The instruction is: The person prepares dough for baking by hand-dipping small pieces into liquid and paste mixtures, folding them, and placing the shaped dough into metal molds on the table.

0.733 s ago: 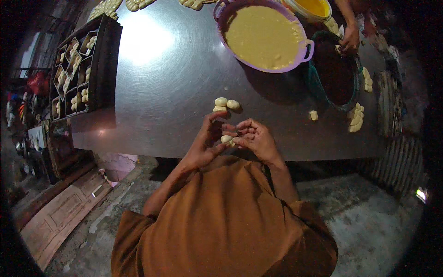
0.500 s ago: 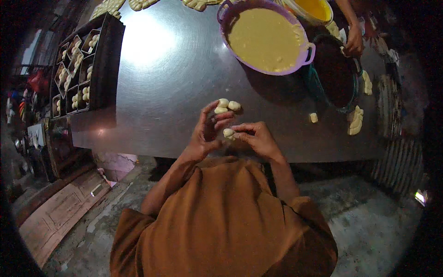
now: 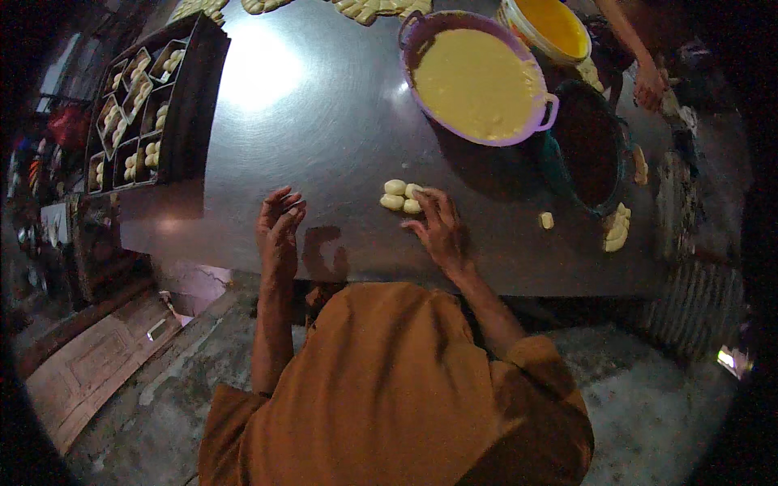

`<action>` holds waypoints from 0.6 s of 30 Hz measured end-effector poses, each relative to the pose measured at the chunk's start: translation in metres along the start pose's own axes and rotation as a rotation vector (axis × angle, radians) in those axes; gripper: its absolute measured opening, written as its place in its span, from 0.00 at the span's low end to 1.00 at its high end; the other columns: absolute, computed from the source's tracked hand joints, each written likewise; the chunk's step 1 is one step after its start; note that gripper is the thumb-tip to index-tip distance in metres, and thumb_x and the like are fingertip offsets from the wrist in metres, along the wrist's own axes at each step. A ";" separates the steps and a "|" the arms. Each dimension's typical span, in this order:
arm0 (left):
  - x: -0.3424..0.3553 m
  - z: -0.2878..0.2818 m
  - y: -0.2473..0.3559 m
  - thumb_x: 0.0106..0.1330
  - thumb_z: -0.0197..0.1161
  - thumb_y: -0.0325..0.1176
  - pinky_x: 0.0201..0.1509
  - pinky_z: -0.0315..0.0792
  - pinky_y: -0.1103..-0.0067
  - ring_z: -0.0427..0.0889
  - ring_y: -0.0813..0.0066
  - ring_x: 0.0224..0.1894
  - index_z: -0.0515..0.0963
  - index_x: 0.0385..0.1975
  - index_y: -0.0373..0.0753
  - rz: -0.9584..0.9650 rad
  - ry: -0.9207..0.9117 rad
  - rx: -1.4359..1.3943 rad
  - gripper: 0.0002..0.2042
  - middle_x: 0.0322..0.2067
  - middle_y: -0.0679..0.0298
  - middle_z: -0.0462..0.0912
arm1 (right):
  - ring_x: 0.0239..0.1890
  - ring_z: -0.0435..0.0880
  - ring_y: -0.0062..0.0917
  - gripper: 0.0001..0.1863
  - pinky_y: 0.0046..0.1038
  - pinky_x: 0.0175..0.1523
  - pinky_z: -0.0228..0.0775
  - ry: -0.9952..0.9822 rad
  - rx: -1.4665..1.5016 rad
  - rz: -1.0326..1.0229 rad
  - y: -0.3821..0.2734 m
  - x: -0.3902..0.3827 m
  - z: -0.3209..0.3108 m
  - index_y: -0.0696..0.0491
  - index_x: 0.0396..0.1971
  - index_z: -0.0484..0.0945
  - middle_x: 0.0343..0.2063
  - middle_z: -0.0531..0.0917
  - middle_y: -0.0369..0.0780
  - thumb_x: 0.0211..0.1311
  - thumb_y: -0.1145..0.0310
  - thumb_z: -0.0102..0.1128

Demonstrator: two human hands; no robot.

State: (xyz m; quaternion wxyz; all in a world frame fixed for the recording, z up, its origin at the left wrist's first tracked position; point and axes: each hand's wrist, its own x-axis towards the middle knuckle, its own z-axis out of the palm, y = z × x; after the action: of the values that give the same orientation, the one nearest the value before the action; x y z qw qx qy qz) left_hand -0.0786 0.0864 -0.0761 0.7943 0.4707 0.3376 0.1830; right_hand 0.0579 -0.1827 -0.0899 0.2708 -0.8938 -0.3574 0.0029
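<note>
Several small, smooth, pale dough balls (image 3: 393, 202) lie in a tight cluster on the metal table, in front of me. My right hand (image 3: 445, 235) is beside them, its fingertips touching the cluster's right edge and its thumb spread away below. Part of the rightmost balls is hidden by those fingers. Well to the left, my left hand (image 3: 278, 231) hovers near the table's front edge. Its fingers are loosely bent and apart, and nothing shows in them.
A purple basin (image 3: 541, 121) of pale dough stands beyond, beside a bucket (image 3: 519, 24) of yellow stuff and a dark tub (image 3: 604, 206). Dough pieces (image 3: 617, 228) lie at right. Another person's hand (image 3: 648, 85) is near the tub. At left, a dark tray (image 3: 194, 105) holds filled moulds.
The dough ball in my right hand has joined the cluster on the table. My left hand has moved away left. The other person's hand has left the tub's rim.
</note>
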 end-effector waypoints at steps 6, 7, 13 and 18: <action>-0.011 0.035 -0.014 0.61 0.62 0.28 0.58 0.70 0.76 0.77 0.70 0.51 0.71 0.54 0.36 -0.148 -0.037 0.019 0.20 0.49 0.58 0.75 | 0.59 0.70 0.38 0.43 0.42 0.64 0.62 -0.095 0.102 -0.090 0.014 0.030 0.010 0.50 0.63 0.67 0.58 0.71 0.43 0.47 0.52 0.74; -0.013 0.040 -0.017 0.61 0.62 0.28 0.57 0.70 0.76 0.77 0.70 0.51 0.71 0.54 0.36 -0.168 -0.043 0.012 0.20 0.49 0.58 0.75 | 0.59 0.70 0.39 0.45 0.42 0.64 0.62 -0.137 0.072 -0.151 0.020 0.032 0.025 0.50 0.64 0.66 0.59 0.70 0.44 0.46 0.51 0.74; -0.011 0.040 -0.016 0.62 0.62 0.28 0.54 0.71 0.76 0.76 0.71 0.46 0.71 0.53 0.35 -0.118 -0.086 0.008 0.19 0.46 0.58 0.76 | 0.60 0.71 0.43 0.37 0.42 0.65 0.62 0.109 0.178 0.195 0.050 0.006 -0.006 0.55 0.60 0.70 0.57 0.74 0.46 0.51 0.58 0.72; 0.022 0.043 0.010 0.66 0.60 0.29 0.53 0.71 0.76 0.76 0.72 0.47 0.72 0.53 0.34 0.091 -0.191 0.278 0.16 0.46 0.57 0.78 | 0.59 0.70 0.49 0.22 0.43 0.63 0.62 0.366 -0.602 0.732 0.176 -0.081 -0.060 0.60 0.53 0.75 0.56 0.73 0.52 0.62 0.66 0.62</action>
State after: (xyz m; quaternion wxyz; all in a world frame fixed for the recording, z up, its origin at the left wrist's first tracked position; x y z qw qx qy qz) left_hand -0.0325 0.0776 -0.0616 0.7410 0.6060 0.2610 0.1248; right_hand 0.1221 -0.3686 -0.1391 0.0406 -0.9847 0.0476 -0.1624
